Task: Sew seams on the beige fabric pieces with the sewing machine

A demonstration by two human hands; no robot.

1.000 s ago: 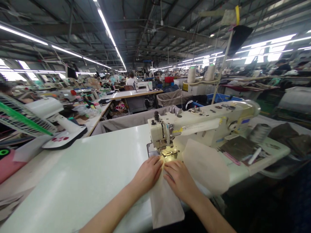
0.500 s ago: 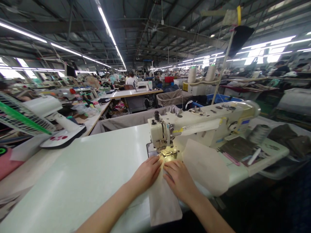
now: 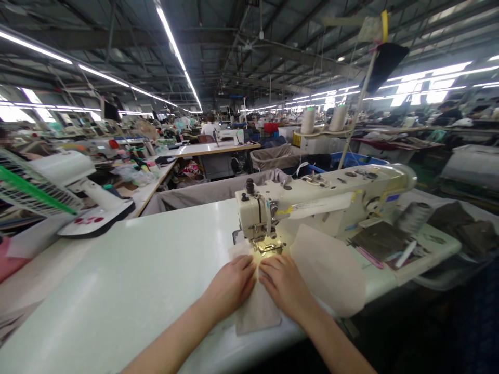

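Note:
A beige fabric piece (image 3: 257, 314) lies on the pale table, running toward the lit needle area of a white sewing machine (image 3: 312, 200). My left hand (image 3: 232, 283) rests on its left side, fingers bent and close together, gripping the cloth near the presser foot (image 3: 268, 246). On the other side, my right hand (image 3: 286, 283) grips the same cloth, its thumb tucked toward the left hand. The fabric's far end shows left of the needle area. Both sets of fingertips sit just in front of the foot; the cloth beneath them is hidden.
A larger beige panel (image 3: 327, 275) lies right of my right hand, overhanging the front edge. Pink-handled snips (image 3: 368, 257), dark cloth (image 3: 384, 239) and a grey thread cone (image 3: 414, 218) sit on the right. A white fan (image 3: 93, 208) stands left. Thread cones (image 3: 307, 120) stand behind the machine.
The fabric piece has moved forward under the machine: its near end is farther from me, and its far end now shows left of the needle area. Both hands stay close to the foot.

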